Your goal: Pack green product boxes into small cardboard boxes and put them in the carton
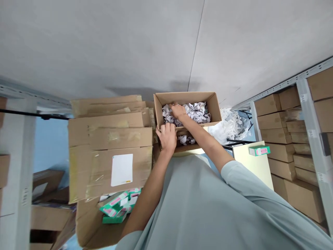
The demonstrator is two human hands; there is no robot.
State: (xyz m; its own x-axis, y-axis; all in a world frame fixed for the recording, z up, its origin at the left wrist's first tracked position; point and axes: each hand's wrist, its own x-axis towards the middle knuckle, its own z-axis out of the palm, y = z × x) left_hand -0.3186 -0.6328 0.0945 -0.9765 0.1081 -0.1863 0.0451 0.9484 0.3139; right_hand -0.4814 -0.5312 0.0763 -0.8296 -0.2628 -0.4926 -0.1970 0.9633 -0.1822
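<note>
Looking down past our grey shirt, we see the stack of big cartons [109,149] on our left, taped shut, one bearing a white label [121,170]. The shelf cartons [283,139] fill the rack on our right. Just beside the stack sits the open box [187,97], raised high, which seems to be why both arms reach forward rather than down. Crumpled paper [199,113] loosely fills it. Our left hand [168,137] curls over the near wall, apparently steadying the box. Our right hand [178,111] is sunk in the paper, fingers bent; whether it pinches anything we cannot tell. At lower left a carton holds small green-and-pink boxes [119,205], and a lone small box [259,150] lies on a cream panel [256,170].
</note>
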